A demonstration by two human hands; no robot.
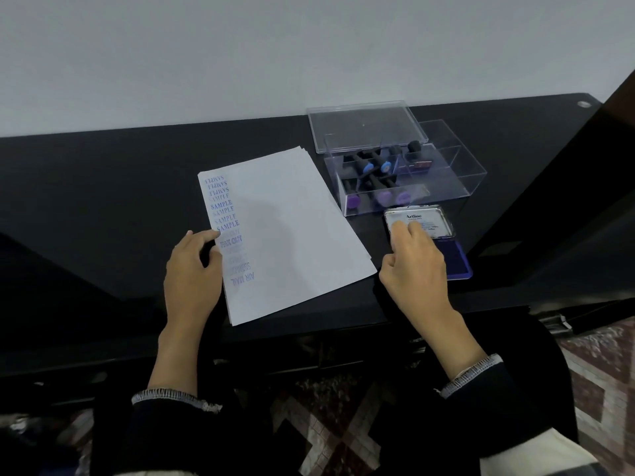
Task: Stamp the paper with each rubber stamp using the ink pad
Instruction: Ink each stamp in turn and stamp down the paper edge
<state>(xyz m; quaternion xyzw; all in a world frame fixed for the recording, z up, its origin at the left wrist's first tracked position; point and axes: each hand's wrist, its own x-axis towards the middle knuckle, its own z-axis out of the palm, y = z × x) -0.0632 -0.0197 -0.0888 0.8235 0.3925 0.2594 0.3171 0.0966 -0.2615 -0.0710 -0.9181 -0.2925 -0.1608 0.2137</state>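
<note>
A stack of white paper point(295, 228) lies on the black desk, with blue imprints such as SAMPLE and AIR MAIL down its left side. My left hand point(192, 269) rests at the paper's left edge, index fingertip on the sheet. To the right sits the ink pad point(458, 255), its blue pad showing beside its metal Artline lid point(433, 218). My right hand point(415, 266) has its curled fingers on that lid, and the lid's front part is hidden under them. Several rubber stamps point(376, 166) with black handles lie in a clear plastic box point(446, 173) behind the pad.
The box's clear lid point(360, 125) leans open at the back against the white wall. The black desk point(103, 201) runs left and right, its front edge just below the paper. A patterned floor point(601, 372) shows under the desk.
</note>
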